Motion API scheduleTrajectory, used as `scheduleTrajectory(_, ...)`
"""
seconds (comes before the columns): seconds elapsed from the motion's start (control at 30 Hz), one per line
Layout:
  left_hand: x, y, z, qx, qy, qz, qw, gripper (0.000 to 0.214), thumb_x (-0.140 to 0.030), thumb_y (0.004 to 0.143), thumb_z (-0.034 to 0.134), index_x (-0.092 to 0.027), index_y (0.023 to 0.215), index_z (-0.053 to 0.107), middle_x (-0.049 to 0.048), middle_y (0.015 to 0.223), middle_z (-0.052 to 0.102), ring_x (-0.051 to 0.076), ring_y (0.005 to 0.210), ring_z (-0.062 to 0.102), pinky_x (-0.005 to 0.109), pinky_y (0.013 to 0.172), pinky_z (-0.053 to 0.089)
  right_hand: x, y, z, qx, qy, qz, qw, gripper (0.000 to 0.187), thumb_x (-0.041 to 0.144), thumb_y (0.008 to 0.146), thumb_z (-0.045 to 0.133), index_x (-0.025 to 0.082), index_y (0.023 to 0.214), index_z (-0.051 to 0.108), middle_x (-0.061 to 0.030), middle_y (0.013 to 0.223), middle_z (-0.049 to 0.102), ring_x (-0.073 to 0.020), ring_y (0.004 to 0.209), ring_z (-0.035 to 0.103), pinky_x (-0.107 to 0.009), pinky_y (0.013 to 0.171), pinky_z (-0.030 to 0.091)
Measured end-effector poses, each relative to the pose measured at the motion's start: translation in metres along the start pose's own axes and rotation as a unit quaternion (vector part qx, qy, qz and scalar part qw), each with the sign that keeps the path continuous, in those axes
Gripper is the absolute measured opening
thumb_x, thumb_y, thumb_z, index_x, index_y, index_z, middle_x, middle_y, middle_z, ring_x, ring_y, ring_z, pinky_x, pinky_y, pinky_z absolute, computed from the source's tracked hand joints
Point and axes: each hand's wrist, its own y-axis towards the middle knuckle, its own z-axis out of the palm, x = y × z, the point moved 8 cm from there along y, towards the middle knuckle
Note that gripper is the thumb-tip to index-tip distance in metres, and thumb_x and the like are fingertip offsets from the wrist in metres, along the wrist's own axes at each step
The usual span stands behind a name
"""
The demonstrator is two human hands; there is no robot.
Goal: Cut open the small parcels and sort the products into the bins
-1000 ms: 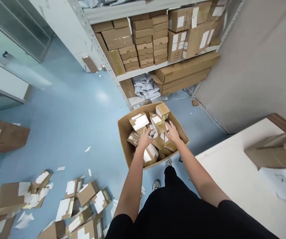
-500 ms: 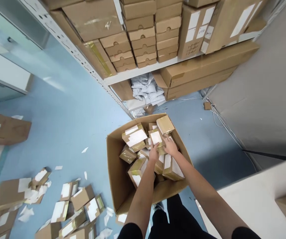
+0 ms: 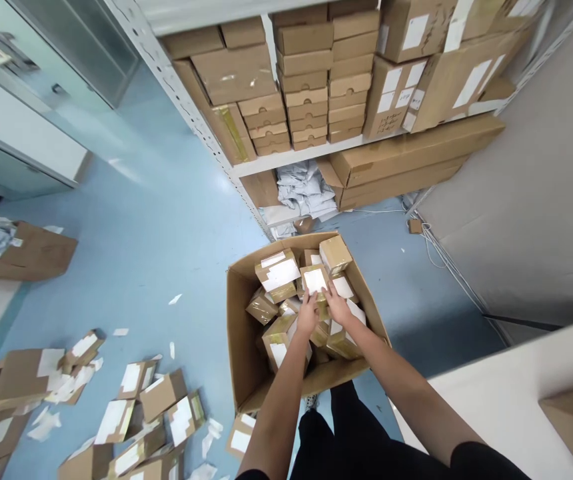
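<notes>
A large open cardboard carton (image 3: 240,333) stands in front of my legs, loosely filled with small taped cardboard boxes bearing white labels. My left hand (image 3: 308,316) reaches into it, fingers bent against the near side of a small cardboard box (image 3: 308,272) with a white label on top. On that same box, at its near right edge, is my right hand (image 3: 338,308), with its fingers curled. The box lies between my fingertips among the others. A plain small box (image 3: 335,255) sits beyond it in the carton's far right corner.
A metal shelf rack (image 3: 286,160) packed with cardboard boxes rises just beyond the carton. Several small labelled boxes (image 3: 164,395) and torn paper scraps (image 3: 44,425) lie on the blue floor at lower left. Cables (image 3: 449,267) run along the right wall.
My right hand has shifted from the right side of the labelled box toward its near edge, closer to my left hand. The view has tilted up slightly, showing more of the shelf.
</notes>
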Motion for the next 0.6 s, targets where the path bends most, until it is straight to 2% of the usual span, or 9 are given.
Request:
scheduleTrajectory(0.17,-0.046,-0.045,-0.055,-0.060,0.015,0.100,0.993,0.072,-0.006,0.088,0.062,-0.024,0.157,0.051,0.0125,0.174,0.032,0.031,0.154,0.043,0.046,0.123,0.045,0.035,-0.064,-0.052,-0.102,-0.001,-0.028,0.994,0.090,0.002,0.088,0.053,0.030,0.170,0.028,-0.0150,0.179,0.007,-0.0304,0.121,0.069,-0.045,0.102,0.057)
scheduleTrajectory(0.23,-0.074,-0.064,-0.069,-0.078,0.022,0.151,0.985,0.069,-0.008,0.090,0.062,-0.025,0.156,0.052,0.0110,0.174,0.032,0.031,0.155,0.043,0.046,0.123,0.045,0.038,-0.096,-0.071,-0.158,-0.007,-0.015,0.987,0.090,0.002,0.088,0.053,0.030,0.170,0.026,-0.0152,0.179,0.006,-0.0303,0.121,0.068,-0.046,0.102,0.057)
scheduleTrajectory(0.3,-0.104,-0.085,-0.075,-0.087,0.024,0.207,0.974,0.066,-0.009,0.092,0.061,-0.026,0.155,0.053,0.0100,0.174,0.031,0.031,0.155,0.042,0.045,0.124,0.045,0.033,-0.133,-0.085,-0.212,-0.012,0.004,0.977,0.091,0.002,0.088,0.053,0.029,0.170,0.025,-0.0154,0.179,0.006,-0.0306,0.124,0.067,-0.046,0.103,0.057)
scheduleTrajectory(0.37,-0.137,-0.108,-0.071,-0.085,0.023,0.260,0.962,0.065,-0.009,0.093,0.060,-0.026,0.155,0.053,0.0094,0.175,0.030,0.030,0.155,0.043,0.045,0.124,0.046,0.023,-0.175,-0.095,-0.257,-0.016,0.029,0.966,0.092,0.002,0.087,0.053,0.028,0.170,0.024,-0.0159,0.179,0.006,-0.0317,0.127,0.065,-0.047,0.104,0.056)
scheduleTrajectory(0.43,-0.169,-0.132,-0.057,-0.069,0.025,0.309,0.948,0.066,-0.009,0.093,0.061,-0.028,0.156,0.052,0.0089,0.174,0.032,0.029,0.154,0.044,0.044,0.122,0.048,0.006,-0.220,-0.098,-0.291,-0.017,0.065,0.954,0.092,0.004,0.088,0.055,0.028,0.171,0.023,-0.0165,0.179,0.007,-0.0329,0.128,0.064,-0.048,0.105,0.056)
scheduleTrajectory(0.5,-0.201,-0.156,-0.035,-0.041,0.034,0.355,0.933,0.067,-0.010,0.093,0.063,-0.029,0.156,0.052,0.0087,0.173,0.034,0.029,0.152,0.047,0.044,0.121,0.049,-0.017,-0.267,-0.097,-0.317,-0.009,0.111,0.942,0.094,0.006,0.088,0.059,0.029,0.171,0.021,-0.0167,0.179,0.007,-0.0333,0.128,0.064,-0.048,0.104,0.056)
scheduleTrajectory(0.6,-0.251,-0.197,0.012,0.012,0.047,0.425,0.904,0.068,-0.010,0.092,0.063,-0.029,0.156,0.052,0.0087,0.172,0.036,0.030,0.152,0.048,0.045,0.121,0.049,-0.057,-0.344,-0.086,-0.352,0.014,0.184,0.918,0.094,0.009,0.089,0.062,0.029,0.171,0.019,-0.0183,0.179,0.007,-0.0333,0.126,0.066,-0.049,0.103,0.057)
